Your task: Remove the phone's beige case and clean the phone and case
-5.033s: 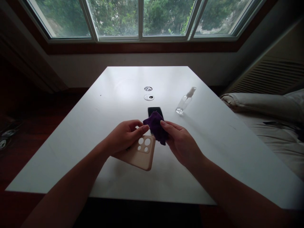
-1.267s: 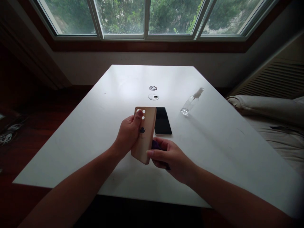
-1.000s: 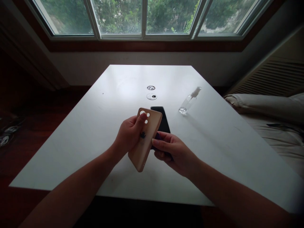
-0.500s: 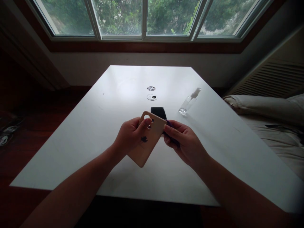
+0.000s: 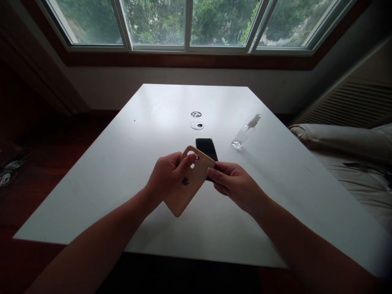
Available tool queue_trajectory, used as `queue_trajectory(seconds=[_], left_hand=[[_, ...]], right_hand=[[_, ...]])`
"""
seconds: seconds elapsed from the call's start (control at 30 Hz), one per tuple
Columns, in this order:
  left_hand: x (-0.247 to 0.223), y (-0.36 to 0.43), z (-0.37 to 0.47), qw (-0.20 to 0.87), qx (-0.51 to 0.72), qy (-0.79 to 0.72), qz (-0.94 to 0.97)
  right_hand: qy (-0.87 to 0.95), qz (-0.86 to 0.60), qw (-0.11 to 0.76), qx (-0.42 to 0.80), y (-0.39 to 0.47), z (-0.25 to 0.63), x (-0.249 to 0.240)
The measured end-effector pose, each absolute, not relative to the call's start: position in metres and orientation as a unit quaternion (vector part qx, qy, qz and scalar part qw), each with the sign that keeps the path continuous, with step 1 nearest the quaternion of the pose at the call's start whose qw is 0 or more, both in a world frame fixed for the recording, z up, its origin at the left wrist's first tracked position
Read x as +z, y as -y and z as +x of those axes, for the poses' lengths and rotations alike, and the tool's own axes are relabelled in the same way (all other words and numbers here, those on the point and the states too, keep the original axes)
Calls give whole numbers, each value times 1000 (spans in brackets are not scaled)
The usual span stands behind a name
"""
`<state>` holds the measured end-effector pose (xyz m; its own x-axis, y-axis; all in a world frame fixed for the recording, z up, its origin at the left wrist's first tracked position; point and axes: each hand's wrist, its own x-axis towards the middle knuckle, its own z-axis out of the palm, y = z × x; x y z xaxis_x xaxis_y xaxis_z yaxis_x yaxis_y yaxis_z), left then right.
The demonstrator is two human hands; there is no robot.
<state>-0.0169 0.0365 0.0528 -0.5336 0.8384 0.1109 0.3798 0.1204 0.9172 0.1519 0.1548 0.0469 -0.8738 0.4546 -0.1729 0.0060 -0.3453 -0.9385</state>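
Observation:
My left hand (image 5: pixel 167 175) is closed on a beige phone case (image 5: pixel 191 190), its thumb beside the camera holes. The case is tilted, with a dark leaf-like mark on its outer face. At the case's right edge, my right hand (image 5: pixel 234 181) pinches a dark purple piece that looks like cloth (image 5: pixel 210 179) against it, thumb in front and fingers behind. Most of that piece is hidden by the case and fingers. Behind the case, a black-screened phone (image 5: pixel 206 146) lies on the white table (image 5: pixel 101 183), partly covered from view.
A clear spray bottle (image 5: pixel 243 136) lies on its side to the right of the phone. Two round inserts, one nearer (image 5: pixel 196 125) and one farther (image 5: pixel 196 114), sit in the tabletop. A cushioned seat (image 5: pixel 339 143) stands on the right, and a window (image 5: pixel 186 28) is ahead.
My right hand has shifted slightly left, its thumb now over the case's edge. Less of the dark purple piece shows. The case has tilted a little more.

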Motion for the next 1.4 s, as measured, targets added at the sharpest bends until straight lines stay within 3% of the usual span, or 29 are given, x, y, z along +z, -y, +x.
queue_trajectory(seconds=[0.27,0.7,0.83,1.27,1.4], left_hand=[[55,-36,-14,249,517,-711,405],[55,-37,-13,268,516,-707,402],[57,-35,-11,237,536,-708,394],[61,-34,-12,162,505,-732,428],[60,-35,-14,164,495,-739,428]], right_hand=[[595,-221,145,759,-149,152,48],[417,-239,219,849,-145,148,55],[439,-225,198,847,-140,148,53],[536,-198,8,820,-132,150,45],[514,-226,47,826,-131,146,42]])
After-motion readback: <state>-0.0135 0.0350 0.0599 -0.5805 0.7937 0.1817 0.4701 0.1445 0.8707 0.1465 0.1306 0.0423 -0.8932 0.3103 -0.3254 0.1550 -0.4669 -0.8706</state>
